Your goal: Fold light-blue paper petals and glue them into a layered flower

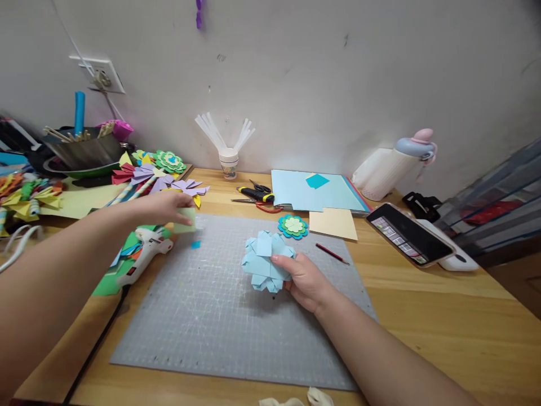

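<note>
My right hand (306, 280) pinches the light-blue folded-paper piece (267, 264) over the grey mat (198, 321). From it: my left hand (169, 206), pinching green paper (186, 222), 10 o'clock; glue gun (146, 254), 9; paper rosette (293, 226), 1; pencil (332, 254), 3.

A light blue folded-paper flower (258, 265), layered with blunt, creased petals and a squarish flap at its upper middle, is pinched at its right side by the right hand (306, 280). It is raised over the grey cutting mat (198, 316), nearer the far edge than the near one, its broad face towards the viewer. A flat slip of pale green paper (186, 221) is in the left hand's (176, 207) fingers at the mat's far left corner, partly hidden by them; whether it touches the mat cannot be told.
</note>
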